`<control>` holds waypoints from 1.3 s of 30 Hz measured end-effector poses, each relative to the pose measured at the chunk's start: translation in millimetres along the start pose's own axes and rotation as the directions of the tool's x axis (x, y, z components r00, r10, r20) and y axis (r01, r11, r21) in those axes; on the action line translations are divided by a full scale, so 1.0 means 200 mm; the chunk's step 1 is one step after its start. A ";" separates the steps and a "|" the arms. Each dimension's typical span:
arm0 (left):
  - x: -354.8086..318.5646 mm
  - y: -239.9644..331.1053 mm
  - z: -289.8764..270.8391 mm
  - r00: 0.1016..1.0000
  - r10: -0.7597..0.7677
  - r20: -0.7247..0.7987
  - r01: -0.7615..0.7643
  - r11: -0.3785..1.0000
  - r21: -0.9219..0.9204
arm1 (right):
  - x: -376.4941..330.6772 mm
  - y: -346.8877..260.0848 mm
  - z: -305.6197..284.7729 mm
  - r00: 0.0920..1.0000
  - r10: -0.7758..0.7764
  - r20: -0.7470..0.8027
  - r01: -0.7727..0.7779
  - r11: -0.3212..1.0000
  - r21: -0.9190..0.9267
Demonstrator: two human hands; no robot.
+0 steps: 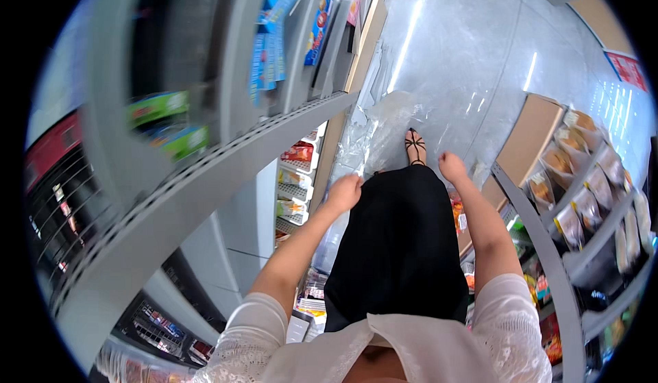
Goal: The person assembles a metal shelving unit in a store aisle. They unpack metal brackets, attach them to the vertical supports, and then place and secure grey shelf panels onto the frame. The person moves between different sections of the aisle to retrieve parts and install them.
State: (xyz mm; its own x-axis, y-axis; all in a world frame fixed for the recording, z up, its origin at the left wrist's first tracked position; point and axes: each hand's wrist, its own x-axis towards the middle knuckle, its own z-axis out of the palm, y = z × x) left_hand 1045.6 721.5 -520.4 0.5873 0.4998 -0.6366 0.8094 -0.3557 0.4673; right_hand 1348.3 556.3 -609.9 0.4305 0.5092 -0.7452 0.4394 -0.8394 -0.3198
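Down a shop aisle we look: the left hand (pixel 345 192) hangs loosely curled at the edge of the black skirt (pixel 404 246), its fingers just touching the lower edge of a crumpled clear plastic bag (pixel 384 129) that lies on the grey floor (pixel 466 54) beside the shelf (pixel 226 157). The right hand (pixel 452 166) is balled up with nothing in it, hanging over the floor near the sandalled foot (pixel 415 147), while packaged snacks (pixel 582 198) line the rack on the right.
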 end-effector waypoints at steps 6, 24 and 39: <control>1.02 -0.19 0.37 0.994 0.102 -0.041 -0.083 0.942 0.324 | 0.79 -0.32 0.31 0.957 -0.290 -0.024 0.284 0.948 -0.140; 1.76 -1.23 1.00 0.826 -0.437 0.356 0.406 0.023 -0.913 | 1.49 -0.33 0.99 0.842 -0.433 0.322 0.334 0.887 0.319; 1.76 -0.74 0.68 0.962 0.215 -0.168 -0.144 0.922 0.358 | 2.09 -0.39 1.10 0.982 -0.189 -0.011 0.182 0.931 0.318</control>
State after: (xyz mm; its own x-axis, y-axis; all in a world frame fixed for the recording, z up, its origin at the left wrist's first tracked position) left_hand 1133.8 842.4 -895.8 0.7381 0.5369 -0.4087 0.6646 -0.6831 0.3029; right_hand 1320.5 793.5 -1023.9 0.3482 0.6605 -0.6652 0.2370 -0.7486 -0.6192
